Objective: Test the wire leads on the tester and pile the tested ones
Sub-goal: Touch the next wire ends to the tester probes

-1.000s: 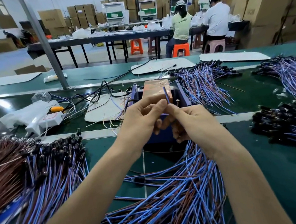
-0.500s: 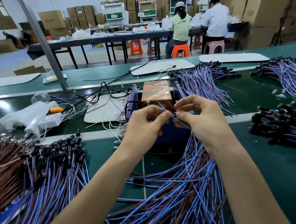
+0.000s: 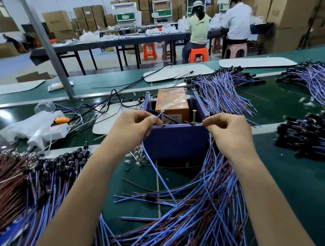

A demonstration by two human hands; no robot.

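The tester (image 3: 176, 139) is a purple box with an orange block (image 3: 172, 100) inside and two upright screws on its near rim. My left hand (image 3: 132, 127) pinches the blue wire lead (image 3: 158, 174) and holds its tip against the left screw (image 3: 162, 117). My right hand (image 3: 228, 130) pinches a thin brown wire end that reaches toward the right screw (image 3: 194, 115). A loose heap of blue and brown leads (image 3: 196, 218) lies on the green mat below my hands.
A pile of leads with black connectors (image 3: 34, 184) lies at the left, more piles (image 3: 318, 139) at the right and behind (image 3: 224, 91). A white power strip (image 3: 49, 132) and cables sit left of the tester. Two people sit at a far table.
My hands have drawn apart from the middle. The left now holds the blue end at the left screw, the right has carried the brown end out to the right screw.
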